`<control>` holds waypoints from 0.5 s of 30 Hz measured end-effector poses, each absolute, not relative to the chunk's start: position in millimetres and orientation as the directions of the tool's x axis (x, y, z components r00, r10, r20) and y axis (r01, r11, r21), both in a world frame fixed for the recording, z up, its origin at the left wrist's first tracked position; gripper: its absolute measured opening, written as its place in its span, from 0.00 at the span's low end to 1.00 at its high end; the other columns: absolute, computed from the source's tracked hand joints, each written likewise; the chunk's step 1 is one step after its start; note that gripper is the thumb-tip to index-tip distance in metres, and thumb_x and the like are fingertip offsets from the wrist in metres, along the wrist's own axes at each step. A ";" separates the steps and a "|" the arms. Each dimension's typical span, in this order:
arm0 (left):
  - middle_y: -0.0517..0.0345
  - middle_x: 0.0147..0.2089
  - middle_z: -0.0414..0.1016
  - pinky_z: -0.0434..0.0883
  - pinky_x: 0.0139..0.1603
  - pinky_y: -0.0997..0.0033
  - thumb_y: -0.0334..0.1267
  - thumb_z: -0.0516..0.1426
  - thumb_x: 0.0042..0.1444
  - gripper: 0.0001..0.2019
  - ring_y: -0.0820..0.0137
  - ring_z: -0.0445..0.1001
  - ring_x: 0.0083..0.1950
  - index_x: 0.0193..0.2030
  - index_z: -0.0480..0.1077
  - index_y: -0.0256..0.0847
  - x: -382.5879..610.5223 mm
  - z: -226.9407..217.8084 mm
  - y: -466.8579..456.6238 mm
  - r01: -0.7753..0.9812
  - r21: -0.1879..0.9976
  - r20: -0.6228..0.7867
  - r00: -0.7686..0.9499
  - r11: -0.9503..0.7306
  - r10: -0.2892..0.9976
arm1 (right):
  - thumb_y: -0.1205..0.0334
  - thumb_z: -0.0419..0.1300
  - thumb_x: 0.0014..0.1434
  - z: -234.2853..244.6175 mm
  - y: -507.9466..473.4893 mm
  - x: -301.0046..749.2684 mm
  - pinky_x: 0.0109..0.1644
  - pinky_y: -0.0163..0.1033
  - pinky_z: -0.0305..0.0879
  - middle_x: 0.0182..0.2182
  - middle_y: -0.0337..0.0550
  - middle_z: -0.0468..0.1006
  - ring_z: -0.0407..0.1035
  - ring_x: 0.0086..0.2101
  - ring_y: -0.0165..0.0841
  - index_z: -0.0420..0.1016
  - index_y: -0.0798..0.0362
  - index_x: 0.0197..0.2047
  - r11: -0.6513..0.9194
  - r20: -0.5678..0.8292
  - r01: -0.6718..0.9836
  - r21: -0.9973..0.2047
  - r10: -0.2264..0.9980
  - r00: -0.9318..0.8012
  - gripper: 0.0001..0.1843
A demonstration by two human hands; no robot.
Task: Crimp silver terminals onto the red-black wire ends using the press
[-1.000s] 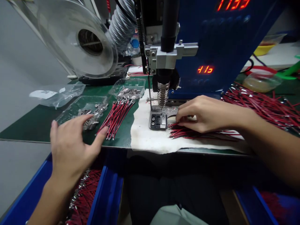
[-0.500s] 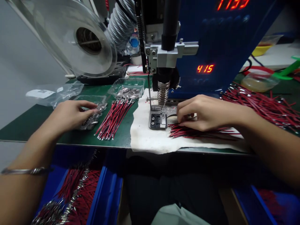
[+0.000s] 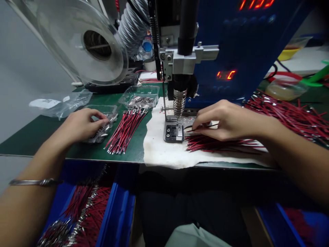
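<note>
The green tabletop (image 3: 25, 137) lies under the black block (image 3: 173, 133), with the blue machine (image 3: 231, 41) behind that block. White cloth (image 3: 164, 154) pokes out around the block. My left hand (image 3: 81, 124) is well left of the block, at a clear tray (image 3: 109, 109); I can't tell if its grip has anything. My right hand (image 3: 222, 121) is just right of the block. Red wires (image 3: 125, 132) lie in bunches left and right of the block. My right grip pinches one thin wire (image 3: 189, 131), near the block. Shiny metal bits (image 3: 102, 132) sit in the tray

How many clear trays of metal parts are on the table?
2: the near tray, partly covered by the left hand; the far tray, beyond the left wire bundle. Others may be hidden.
</note>
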State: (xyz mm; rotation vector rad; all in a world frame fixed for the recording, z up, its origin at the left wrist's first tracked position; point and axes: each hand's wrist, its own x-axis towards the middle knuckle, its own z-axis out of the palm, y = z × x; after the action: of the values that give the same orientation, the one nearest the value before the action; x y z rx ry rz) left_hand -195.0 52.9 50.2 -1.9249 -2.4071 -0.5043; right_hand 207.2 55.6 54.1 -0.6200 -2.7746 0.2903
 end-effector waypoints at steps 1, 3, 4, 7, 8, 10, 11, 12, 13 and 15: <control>0.65 0.18 0.66 0.55 0.27 0.77 0.35 0.68 0.47 0.04 0.73 0.62 0.23 0.29 0.77 0.40 -193.1 50.6 50.7 0.950 0.248 0.280 -0.258 0.189 0.925 | 0.64 0.58 0.60 54.1 55.3 206.7 0.35 0.34 0.61 0.34 0.44 0.77 0.69 0.31 0.29 0.78 0.54 0.36 0.891 0.247 0.375 -0.258 0.436 -0.866 0.08; 0.64 0.21 0.69 0.56 0.27 0.76 0.35 0.65 0.50 0.04 0.74 0.63 0.24 0.32 0.77 0.39 -184.5 51.5 44.1 0.930 0.335 0.421 -0.291 0.151 0.859 | 0.64 0.58 0.59 54.1 54.7 206.0 0.36 0.34 0.61 0.36 0.46 0.76 0.69 0.33 0.30 0.77 0.56 0.35 0.895 0.281 0.365 -0.255 0.430 -0.858 0.07; 0.63 0.24 0.72 0.58 0.27 0.76 0.35 0.64 0.51 0.04 0.75 0.65 0.24 0.34 0.77 0.38 -177.3 51.8 39.6 0.910 0.404 0.481 -0.302 0.097 0.823 | 0.64 0.58 0.59 54.0 54.4 205.7 0.36 0.35 0.61 0.37 0.47 0.76 0.69 0.33 0.30 0.77 0.56 0.34 0.897 0.292 0.364 -0.251 0.429 -0.855 0.07; 0.56 0.32 0.77 0.64 0.26 0.77 0.32 0.61 0.54 0.07 0.76 0.69 0.26 0.40 0.75 0.34 -144.6 51.7 23.5 0.762 0.627 0.573 -0.312 -0.160 0.757 | 0.66 0.57 0.59 54.5 53.9 205.6 0.37 0.35 0.60 0.35 0.46 0.76 0.69 0.33 0.30 0.76 0.56 0.34 0.899 0.279 0.359 -0.250 0.422 -0.863 0.07; 0.55 0.33 0.77 0.65 0.24 0.78 0.31 0.59 0.55 0.08 0.77 0.68 0.24 0.42 0.74 0.32 -131.8 51.1 18.2 0.685 0.687 0.583 -0.320 -0.243 0.747 | 0.66 0.57 0.60 54.9 53.9 205.8 0.36 0.35 0.60 0.34 0.46 0.76 0.69 0.32 0.30 0.76 0.56 0.34 0.899 0.269 0.356 -0.257 0.420 -0.867 0.07; 0.55 0.34 0.76 0.65 0.20 0.79 0.30 0.58 0.56 0.09 0.79 0.67 0.21 0.44 0.74 0.32 -107.3 48.0 9.4 0.592 0.733 0.589 -0.304 -0.336 0.749 | 0.67 0.56 0.60 55.8 54.0 206.3 0.36 0.35 0.60 0.33 0.45 0.77 0.69 0.32 0.30 0.77 0.56 0.35 0.893 0.255 0.361 -0.269 0.427 -0.868 0.08; 0.55 0.34 0.75 0.65 0.19 0.80 0.32 0.59 0.57 0.09 0.80 0.66 0.20 0.43 0.74 0.32 -96.4 45.6 6.4 0.547 0.750 0.597 -0.317 -0.372 0.737 | 0.67 0.55 0.60 56.2 54.2 206.6 0.36 0.34 0.60 0.33 0.45 0.77 0.69 0.32 0.30 0.77 0.56 0.35 0.888 0.248 0.369 -0.274 0.436 -0.865 0.08; 0.55 0.34 0.75 0.65 0.18 0.80 0.33 0.59 0.57 0.09 0.81 0.65 0.20 0.43 0.75 0.32 -86.4 42.4 4.4 0.494 0.774 0.591 -0.340 -0.395 0.732 | 0.67 0.55 0.60 56.5 54.5 206.8 0.35 0.34 0.60 0.33 0.45 0.78 0.70 0.31 0.30 0.77 0.56 0.36 0.884 0.241 0.378 -0.276 0.444 -0.863 0.09; 0.56 0.34 0.74 0.65 0.18 0.80 0.34 0.60 0.57 0.09 0.81 0.64 0.20 0.43 0.75 0.33 -77.2 38.7 3.4 0.427 0.805 0.570 -0.370 -0.411 0.733 | 0.67 0.55 0.60 56.5 54.7 206.9 0.36 0.34 0.60 0.33 0.45 0.78 0.70 0.31 0.30 0.77 0.56 0.36 0.880 0.232 0.386 -0.277 0.451 -0.862 0.09; 0.57 0.34 0.72 0.65 0.17 0.80 0.36 0.60 0.57 0.09 0.81 0.62 0.20 0.43 0.76 0.36 -60.2 30.1 3.4 0.254 0.869 0.493 -0.404 -0.424 0.770 | 0.66 0.55 0.61 55.9 54.7 206.8 0.36 0.34 0.60 0.33 0.45 0.78 0.70 0.31 0.30 0.78 0.55 0.37 0.875 0.201 0.395 -0.278 0.455 -0.867 0.09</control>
State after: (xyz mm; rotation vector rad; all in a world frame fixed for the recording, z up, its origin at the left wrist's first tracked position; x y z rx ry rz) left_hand -60.2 3.4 30.1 -1.8368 -1.8022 -2.4138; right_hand 206.8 54.7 55.9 -0.6438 -2.7859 0.3329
